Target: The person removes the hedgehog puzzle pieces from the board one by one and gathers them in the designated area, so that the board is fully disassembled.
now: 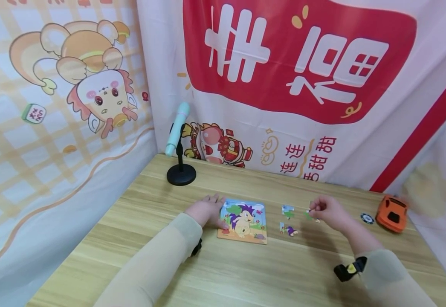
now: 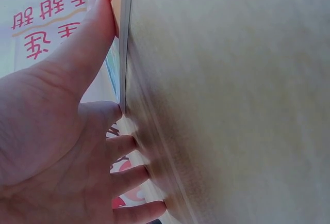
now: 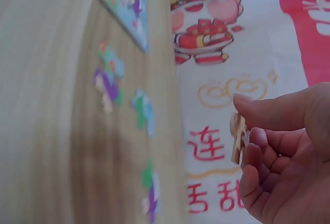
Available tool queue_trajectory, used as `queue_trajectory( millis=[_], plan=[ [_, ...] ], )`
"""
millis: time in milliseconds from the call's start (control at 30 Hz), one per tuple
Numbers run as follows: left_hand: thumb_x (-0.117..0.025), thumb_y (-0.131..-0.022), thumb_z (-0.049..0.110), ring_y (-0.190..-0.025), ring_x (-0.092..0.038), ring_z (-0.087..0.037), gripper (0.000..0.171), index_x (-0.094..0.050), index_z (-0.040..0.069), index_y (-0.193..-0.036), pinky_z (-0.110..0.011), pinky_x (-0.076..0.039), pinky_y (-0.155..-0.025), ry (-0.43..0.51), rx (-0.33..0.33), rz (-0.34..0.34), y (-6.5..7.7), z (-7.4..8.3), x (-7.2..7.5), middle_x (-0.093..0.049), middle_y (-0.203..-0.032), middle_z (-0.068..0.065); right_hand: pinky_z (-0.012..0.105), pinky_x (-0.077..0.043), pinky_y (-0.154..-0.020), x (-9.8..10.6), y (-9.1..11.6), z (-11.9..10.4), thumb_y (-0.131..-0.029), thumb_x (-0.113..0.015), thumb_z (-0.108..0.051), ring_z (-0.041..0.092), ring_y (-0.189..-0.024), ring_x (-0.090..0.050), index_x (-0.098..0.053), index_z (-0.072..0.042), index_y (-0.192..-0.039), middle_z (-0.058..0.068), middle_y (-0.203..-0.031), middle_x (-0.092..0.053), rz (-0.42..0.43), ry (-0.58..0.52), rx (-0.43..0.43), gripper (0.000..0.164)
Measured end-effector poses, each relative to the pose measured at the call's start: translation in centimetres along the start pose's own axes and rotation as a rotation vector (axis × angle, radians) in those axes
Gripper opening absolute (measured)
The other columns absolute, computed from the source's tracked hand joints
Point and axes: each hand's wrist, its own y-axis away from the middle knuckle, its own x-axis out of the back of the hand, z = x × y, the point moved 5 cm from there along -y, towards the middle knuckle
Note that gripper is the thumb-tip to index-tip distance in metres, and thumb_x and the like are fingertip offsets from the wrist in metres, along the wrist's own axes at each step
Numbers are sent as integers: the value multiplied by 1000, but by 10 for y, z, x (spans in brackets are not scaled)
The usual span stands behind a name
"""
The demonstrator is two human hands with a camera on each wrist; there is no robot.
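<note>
A puzzle board [image 1: 243, 221] with a purple-haired hedgehog picture lies on the wooden table. My left hand [image 1: 207, 211] rests at its left edge; in the left wrist view the thumb [image 2: 95, 33] lies over the board's face, and the other fingers are spread along the table. Above the table, to the board's right, my right hand [image 1: 328, 211] pinches a small wooden puzzle piece [image 3: 238, 137] between thumb and fingers. Below and beside it lie loose pieces: a blue-green one [image 3: 143, 110], a purple one [image 3: 106, 84] and another green-purple one [image 3: 150, 193].
Right of the right hand are a round dark chip [image 1: 367, 218] and an orange toy car [image 1: 392, 214]. A black stand [image 1: 181, 174] holding a mint-coloured stick [image 1: 178, 128] stands at the back left. Printed cloth [image 1: 161, 55] hangs behind the table.
</note>
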Motion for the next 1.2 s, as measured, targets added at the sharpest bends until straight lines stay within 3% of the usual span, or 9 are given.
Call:
queue_trajectory(
  millis=[167, 333, 733, 900, 1067, 1200],
  plan=[
    [-63, -69, 80, -149, -7, -33, 118, -10, 27, -160, -52, -15, -117, -27, -3, -2, -13, -7, -7, -5, -165, -4, 30, -46, -61, -9, 12, 28, -84, -72, 2, 21, -75, -50, -63, 0, -92, 7, -81, -54, -61, 69, -73, 13],
    [-62, -68, 82, -149, -8, -33, 118, -11, 27, -160, -51, -16, -117, -42, -7, 8, -22, -11, -12, -7, -165, -4, 31, -44, -60, -24, 18, 45, -82, -73, 3, 21, -73, -50, -61, 0, -89, 7, -79, -53, -94, 50, -121, 14],
    [-64, -68, 81, -149, -8, -35, 118, -11, 29, -160, -52, -17, -116, -26, -5, 6, -23, -9, -14, -5, -165, -5, 31, -43, -59, -38, 16, 64, -81, -76, 2, 22, -70, -51, -61, -1, -89, 7, -77, -54, -112, 64, -131, 17],
    [-64, -69, 80, -149, -8, -35, 118, -10, 28, -160, -52, -17, -117, -29, -10, 4, -24, -10, -14, -4, -165, -5, 33, -42, -61, -30, 8, 45, -83, -74, 0, 22, -72, -49, -60, 0, -94, 7, -80, -53, -99, 75, -81, 18],
    [-64, -68, 80, -149, -8, -35, 119, -9, 28, -160, -52, -17, -116, -38, -8, 5, -27, -10, -14, -4, -165, -5, 34, -43, -63, -28, -6, 4, -82, -71, 3, 21, -75, -49, -61, 1, -95, 7, -81, -53, -88, 95, 38, 16],
    [-63, -69, 81, -149, -8, -35, 118, -10, 28, -160, -52, -18, -116, -42, -2, 2, -27, -9, -15, -5, -165, -4, 34, -44, -63, -40, -15, -30, -81, -73, 1, 20, -73, -49, -63, -1, -93, 6, -79, -53, -94, 108, 102, 16]
  ],
)
